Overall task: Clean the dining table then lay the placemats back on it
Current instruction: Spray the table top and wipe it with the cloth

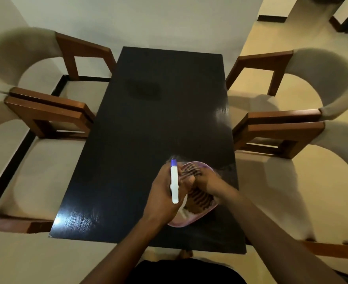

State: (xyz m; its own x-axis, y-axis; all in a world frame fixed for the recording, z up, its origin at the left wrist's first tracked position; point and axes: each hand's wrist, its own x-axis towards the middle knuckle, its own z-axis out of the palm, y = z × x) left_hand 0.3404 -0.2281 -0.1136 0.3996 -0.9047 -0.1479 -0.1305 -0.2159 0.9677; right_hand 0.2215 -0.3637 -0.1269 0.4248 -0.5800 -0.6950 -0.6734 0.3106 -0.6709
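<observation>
A dark rectangular dining table (158, 111) fills the middle of the view. Near its front right sits a pink basin (197, 217) holding a striped brown cloth (199, 198). My left hand (162, 193) grips a white spray bottle (174, 185) with a blue nozzle, held just above the basin's left side. My right hand (206, 181) reaches into the basin and grips the striped cloth. A faint mist hangs in front of the nozzle. No placemats are in view.
Two upholstered chairs with wooden arms stand on each long side: left chairs (46, 111) and right chairs (287, 124). A white wall lies behind the table's far end. Pale floor runs to the right.
</observation>
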